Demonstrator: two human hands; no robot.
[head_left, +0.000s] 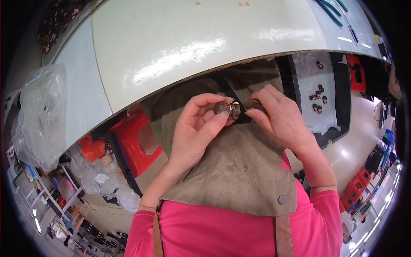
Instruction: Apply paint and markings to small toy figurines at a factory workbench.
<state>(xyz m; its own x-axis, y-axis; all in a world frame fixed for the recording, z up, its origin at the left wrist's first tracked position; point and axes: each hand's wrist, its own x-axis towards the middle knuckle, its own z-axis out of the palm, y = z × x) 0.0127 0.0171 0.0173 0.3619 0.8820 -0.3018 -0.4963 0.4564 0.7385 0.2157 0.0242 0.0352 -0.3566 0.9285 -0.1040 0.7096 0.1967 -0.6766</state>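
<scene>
A small dark brown figurine with cream-coloured bits is pinched between the thumb and fingers of my left hand, above my apron-covered lap. Beside it, to the right, my right hand is closed. Something dark and narrow shows between its thumb and forefinger, mostly hidden, so I cannot tell its kind. The brown apron under both hands carries small specks.
A light table curves in front of me. At right, a black tray lined with white sheeting holds several similar figurines. Pliers lie far right. Plastic bags hang left, above a red stool.
</scene>
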